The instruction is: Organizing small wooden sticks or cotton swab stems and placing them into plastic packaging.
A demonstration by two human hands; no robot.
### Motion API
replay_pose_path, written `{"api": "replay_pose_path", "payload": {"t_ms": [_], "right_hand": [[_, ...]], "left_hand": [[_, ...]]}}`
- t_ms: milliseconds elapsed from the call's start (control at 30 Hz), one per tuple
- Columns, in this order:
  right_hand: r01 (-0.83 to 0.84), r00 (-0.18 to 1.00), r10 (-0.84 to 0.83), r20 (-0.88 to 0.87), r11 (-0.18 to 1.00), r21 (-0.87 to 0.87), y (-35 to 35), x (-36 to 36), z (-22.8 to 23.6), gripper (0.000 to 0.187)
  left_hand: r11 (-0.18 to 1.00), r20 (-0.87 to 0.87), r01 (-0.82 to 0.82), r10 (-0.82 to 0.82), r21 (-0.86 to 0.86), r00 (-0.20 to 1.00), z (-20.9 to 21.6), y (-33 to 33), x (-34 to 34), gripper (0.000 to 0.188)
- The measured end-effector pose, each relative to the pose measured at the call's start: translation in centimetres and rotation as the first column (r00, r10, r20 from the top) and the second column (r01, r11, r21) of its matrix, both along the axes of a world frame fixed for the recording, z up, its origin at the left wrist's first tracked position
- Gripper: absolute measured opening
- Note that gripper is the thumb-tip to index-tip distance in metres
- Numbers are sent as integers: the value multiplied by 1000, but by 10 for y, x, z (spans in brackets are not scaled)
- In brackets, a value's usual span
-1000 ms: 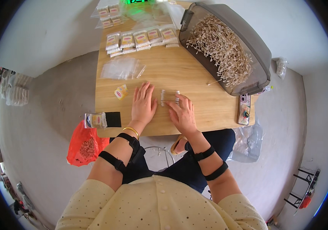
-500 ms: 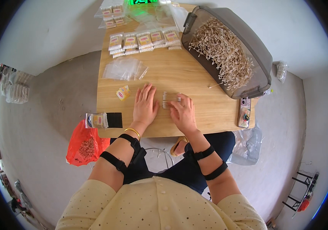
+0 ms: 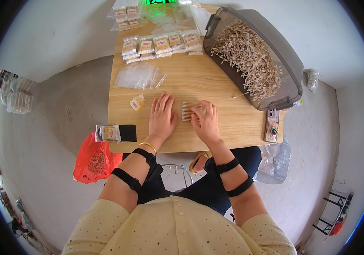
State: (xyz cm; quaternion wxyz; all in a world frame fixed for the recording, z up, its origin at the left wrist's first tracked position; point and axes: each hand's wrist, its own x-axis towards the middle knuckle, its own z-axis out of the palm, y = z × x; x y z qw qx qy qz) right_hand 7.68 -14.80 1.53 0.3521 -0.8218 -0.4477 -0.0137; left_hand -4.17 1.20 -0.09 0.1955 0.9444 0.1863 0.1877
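Note:
My left hand (image 3: pixel 161 117) lies flat on the wooden table (image 3: pixel 169 142), fingers stretched out and nothing in it. Right of it, a small row of cotton swabs (image 3: pixel 186 112) lies side by side on the tabletop. My right hand (image 3: pixel 207 123) is bent over the right ends of these swabs. Its thumb and fingertips are a little apart and seem to touch them, and they hide part of the row. A small yellow-and-white printed card (image 3: pixel 137 103) lies left of my left hand. Beyond it is a stack of clear plastic bags (image 3: pixel 137 77).
A tilted grey bin (image 3: pixel 282 63) full of loose cotton swabs stands at the far right. Packed swab bags (image 3: pixel 162 43) line the back. A phone (image 3: pixel 271 125) lies at the right edge. At the left edge is a swab pack (image 3: pixel 112 133), above a red bag (image 3: pixel 90 159).
My right hand has shifted slightly right and its fingers have moved over the swab ends. The left hand stays flat in the same place; the whole view has shifted slightly.

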Motion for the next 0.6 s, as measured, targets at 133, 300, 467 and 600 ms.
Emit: {"api": "replay_pose_path", "payload": {"t_ms": [133,300,467,600], "right_hand": [[17,999,-16,43,1000,-17,5,4,-1,22],[18,1000,-17,18,999,-39,7,6,-2,19],[16,999,-15,40,1000,-15,10,11,1,18],[23,997,-22,79,1000,-3,15,16,0,18]], "left_hand": [[1000,-1,-1,1,1,1000,0,0,0,54],[1000,-7,1,-1,-4,1000,0,1,-1,53],[1000,-15,3,-3,-9,1000,1,0,0,54],[1000,-21,-3,3,-2,1000,0,0,0,54]]}}
